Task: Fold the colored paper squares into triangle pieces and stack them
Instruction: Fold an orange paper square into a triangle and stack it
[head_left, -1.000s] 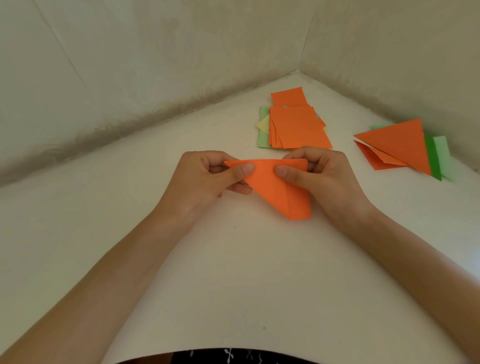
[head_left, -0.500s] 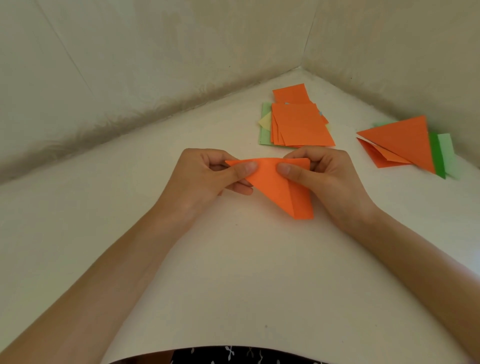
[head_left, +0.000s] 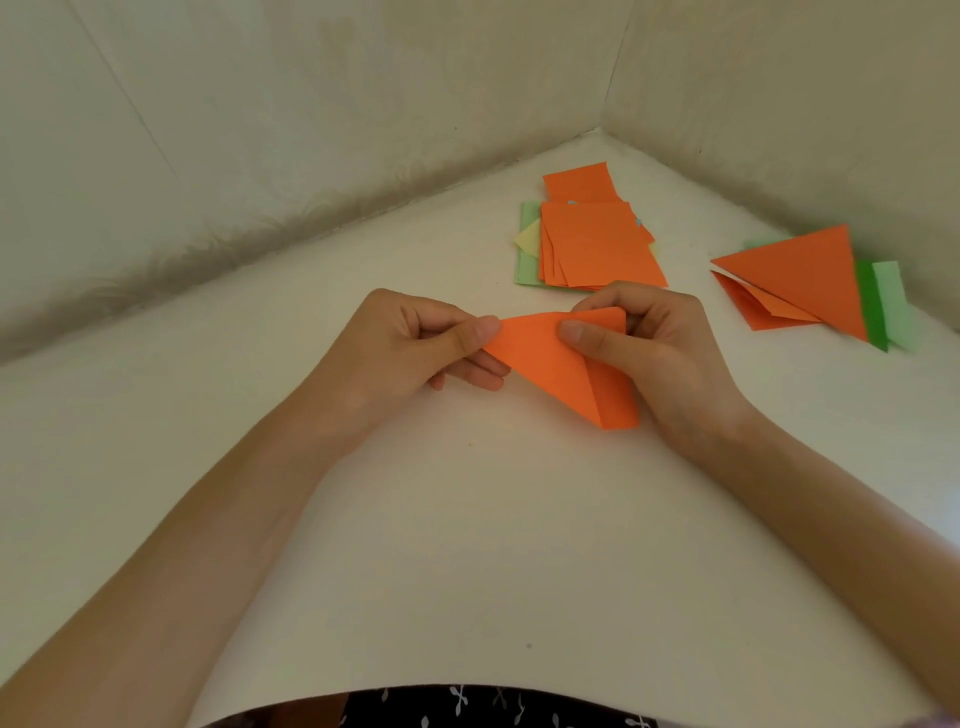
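Note:
An orange paper piece (head_left: 558, 364), folded to a triangle with its tip pointing toward me, hangs just above the white table. My left hand (head_left: 410, 348) pinches its left corner between thumb and fingers. My right hand (head_left: 654, 353) grips its right top corner, thumb on the front face, and that corner is bent over. A pile of flat paper squares (head_left: 597, 244), mostly orange with light green and yellow beneath, lies behind my hands. At the right lies the stack of folded triangles (head_left: 800, 275), orange on top of green ones.
The white table (head_left: 467, 545) runs into a corner between two beige walls (head_left: 311, 104) behind the paper piles. Its near edge curves in front of my dark patterned clothing (head_left: 467, 709).
My right hand has curled the piece's upper right corner over, so the top edge looks shorter. Both hands keep their hold at the same spot.

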